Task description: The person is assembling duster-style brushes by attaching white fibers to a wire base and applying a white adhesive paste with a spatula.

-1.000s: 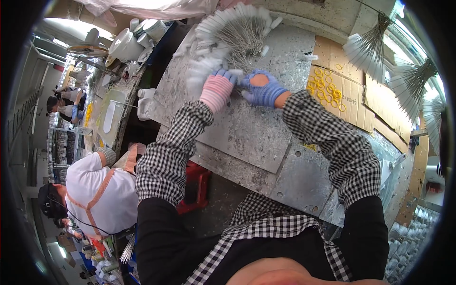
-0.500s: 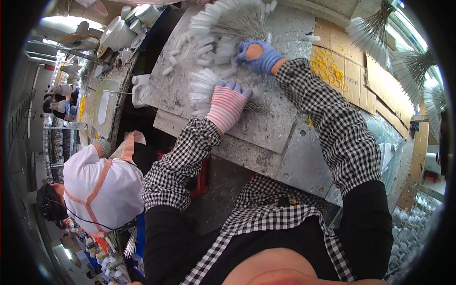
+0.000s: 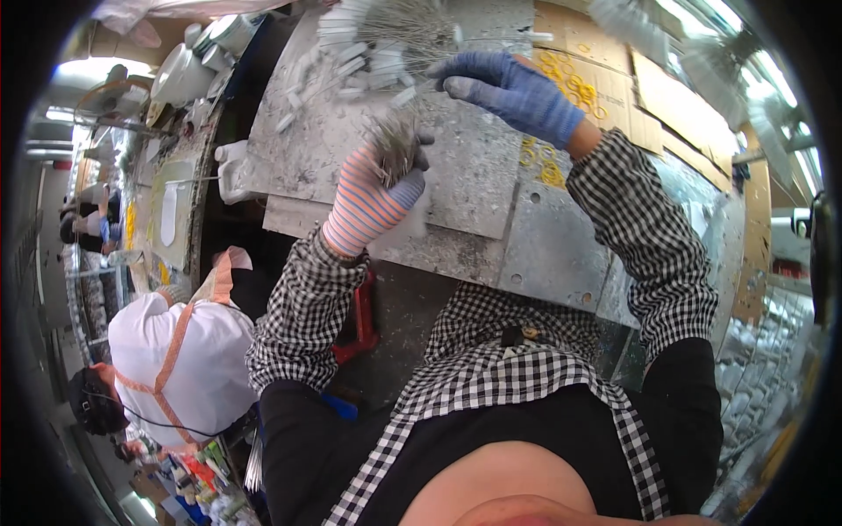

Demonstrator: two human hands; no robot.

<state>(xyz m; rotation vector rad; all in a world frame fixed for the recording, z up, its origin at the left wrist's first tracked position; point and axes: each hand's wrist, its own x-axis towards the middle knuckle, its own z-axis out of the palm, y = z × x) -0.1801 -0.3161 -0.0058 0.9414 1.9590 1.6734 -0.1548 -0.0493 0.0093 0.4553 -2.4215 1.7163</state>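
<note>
My left hand, in a pink-and-blue striped glove, is closed around a bundle of thin wire-stemmed brushes. The wire ends point up, and a blurred pale patch shows below the hand. To the right, my right hand wears a blue glove; its fingers stretch leftward with the thumb apart, and I see nothing between them. Its fingertips hover beside a large heap of wire brushes with white bristle heads. Several loose white-headed brushes lie along the heap's near left side on the grey worktable.
Yellow rings lie on flattened cardboard at the right. A metal plate covers the near right corner. More brush bundles hang at the far right. A white jug stands left, near a co-worker in white.
My left hand has lifted the bundle and turned its wire ends upward. My right hand has drawn back rightward from the heap, its fingers straightened. The whole view has shifted slightly.
</note>
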